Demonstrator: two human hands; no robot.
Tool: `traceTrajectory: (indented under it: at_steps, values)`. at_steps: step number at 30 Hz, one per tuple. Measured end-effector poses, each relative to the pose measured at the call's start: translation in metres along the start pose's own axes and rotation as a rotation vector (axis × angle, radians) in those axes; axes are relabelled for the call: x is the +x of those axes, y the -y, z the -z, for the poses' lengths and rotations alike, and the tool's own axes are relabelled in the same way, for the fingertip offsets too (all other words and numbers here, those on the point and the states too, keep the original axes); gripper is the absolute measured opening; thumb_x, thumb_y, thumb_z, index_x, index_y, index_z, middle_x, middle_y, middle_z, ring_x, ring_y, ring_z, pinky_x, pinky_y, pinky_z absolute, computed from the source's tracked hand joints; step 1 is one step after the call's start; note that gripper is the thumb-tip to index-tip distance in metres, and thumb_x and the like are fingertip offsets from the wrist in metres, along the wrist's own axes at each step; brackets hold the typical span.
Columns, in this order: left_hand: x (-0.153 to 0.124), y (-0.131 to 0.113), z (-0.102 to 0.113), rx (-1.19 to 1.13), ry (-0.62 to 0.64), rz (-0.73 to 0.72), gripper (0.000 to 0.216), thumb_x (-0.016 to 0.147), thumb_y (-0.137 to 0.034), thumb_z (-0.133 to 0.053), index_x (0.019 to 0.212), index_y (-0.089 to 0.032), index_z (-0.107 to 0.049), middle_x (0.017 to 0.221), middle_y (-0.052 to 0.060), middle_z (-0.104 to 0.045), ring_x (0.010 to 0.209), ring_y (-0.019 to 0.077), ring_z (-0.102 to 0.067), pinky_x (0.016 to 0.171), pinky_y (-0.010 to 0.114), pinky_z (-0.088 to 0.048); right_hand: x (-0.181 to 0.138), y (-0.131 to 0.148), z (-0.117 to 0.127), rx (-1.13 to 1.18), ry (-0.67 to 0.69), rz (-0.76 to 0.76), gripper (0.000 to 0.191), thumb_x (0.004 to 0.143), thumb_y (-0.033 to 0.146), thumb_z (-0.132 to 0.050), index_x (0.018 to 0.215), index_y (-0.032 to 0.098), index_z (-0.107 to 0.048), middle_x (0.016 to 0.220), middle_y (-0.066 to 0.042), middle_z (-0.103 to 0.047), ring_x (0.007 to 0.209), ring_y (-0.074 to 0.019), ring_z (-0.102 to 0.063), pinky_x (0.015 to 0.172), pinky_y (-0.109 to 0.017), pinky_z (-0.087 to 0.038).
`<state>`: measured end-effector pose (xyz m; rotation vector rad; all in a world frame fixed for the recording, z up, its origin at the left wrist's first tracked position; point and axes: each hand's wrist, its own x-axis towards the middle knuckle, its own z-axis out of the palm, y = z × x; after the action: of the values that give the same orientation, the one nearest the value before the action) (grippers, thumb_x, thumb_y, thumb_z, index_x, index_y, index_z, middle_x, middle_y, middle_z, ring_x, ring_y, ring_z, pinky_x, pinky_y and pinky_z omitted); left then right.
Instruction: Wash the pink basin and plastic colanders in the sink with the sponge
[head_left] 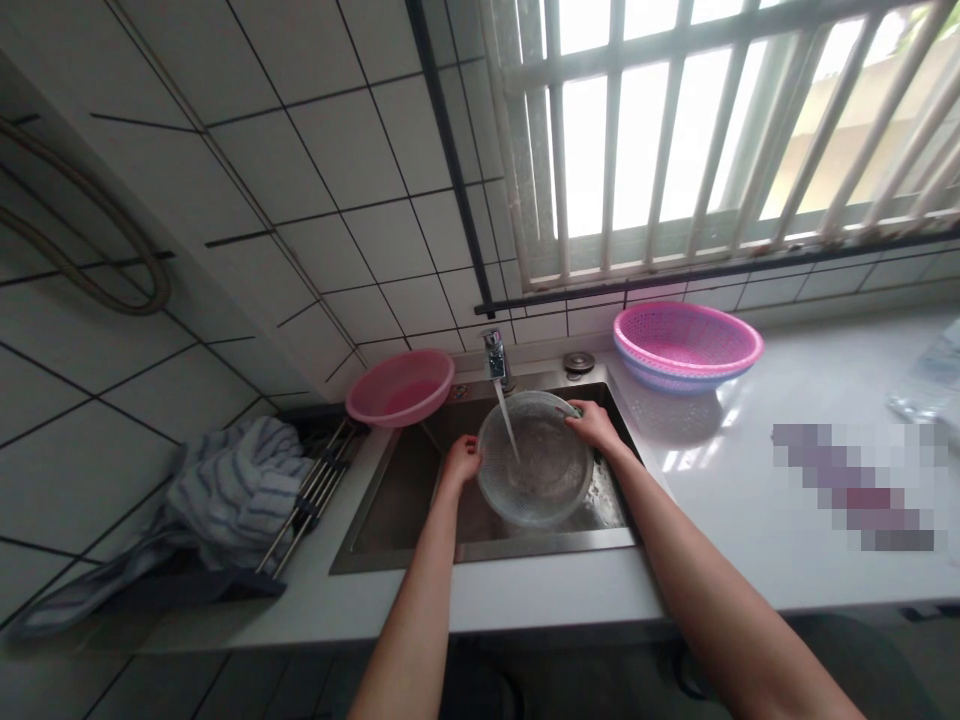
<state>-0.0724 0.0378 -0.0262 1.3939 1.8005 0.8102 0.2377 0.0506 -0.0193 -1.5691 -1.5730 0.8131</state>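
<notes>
A clear round glass bowl [536, 465] is tilted over the steel sink [390, 480], its inside facing me. Water runs from the chrome tap [495, 358] into the bowl. My left hand [459, 462] grips the bowl's left rim with fingers closed. At the upper right rim, my right hand [594, 422] is curled over the edge.
A pink plastic basin [400, 386] sits on the sink's left corner. A pink basket [686, 342] nested in a blue one stands on the white counter [750, 520] to the right. A striped cloth [232, 485] lies on a metal rack [307, 500] at the left. A barred window is behind.
</notes>
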Motion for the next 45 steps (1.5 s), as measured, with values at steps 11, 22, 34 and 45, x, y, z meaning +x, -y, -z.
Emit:
traceTrajectory:
  at_steps: [11, 22, 34, 45]
  values:
    - [0.006, 0.002, -0.008, 0.149, 0.077, -0.241, 0.039, 0.077, -0.017, -0.074, 0.116, -0.018, -0.075, 0.114, 0.007, -0.081, 0.105, 0.0268, -0.075, 0.091, 0.032, -0.055, -0.004, 0.019, -0.001, 0.063, 0.022, 0.345, 0.033, 0.078, 0.011, -0.074, 0.106, 0.025, -0.084, 0.11, -0.003, -0.081, 0.1, -0.021, -0.075, 0.094, -0.029, -0.054]
    - [0.006, -0.002, 0.004, 0.032, -0.069, -0.023, 0.034, 0.083, -0.032, -0.075, 0.115, -0.02, -0.078, 0.096, 0.009, -0.082, 0.094, 0.028, -0.076, 0.077, 0.033, -0.056, -0.012, 0.013, 0.0, -0.203, 0.101, 0.167, 0.056, 0.075, 0.034, -0.087, 0.13, 0.027, -0.075, 0.121, -0.009, -0.076, 0.107, -0.0267, -0.071, 0.091, -0.03, -0.051]
    - [-0.022, -0.053, 0.023, -0.374, -0.077, -0.382, 0.071, 0.079, -0.021, -0.073, 0.147, -0.023, -0.055, 0.156, 0.016, -0.054, 0.142, 0.031, -0.055, 0.119, 0.046, -0.043, -0.019, 0.033, -0.007, -0.438, 0.096, 0.103, 0.054, 0.099, 0.023, -0.055, 0.149, 0.042, -0.06, 0.133, -0.007, -0.07, 0.112, -0.0283, -0.071, 0.09, -0.033, -0.05]
    - [0.004, -0.195, 0.058, 0.317, -0.173, -0.875, 0.057, 0.092, -0.029, -0.058, 0.148, -0.017, -0.06, 0.161, 0.01, -0.053, 0.157, 0.0291, -0.038, 0.132, 0.049, -0.026, -0.032, 0.048, -0.02, -0.403, 0.072, 0.131, 0.056, 0.099, 0.019, -0.055, 0.151, 0.039, -0.057, 0.135, -0.005, -0.067, 0.113, -0.0249, -0.07, 0.087, -0.029, -0.05]
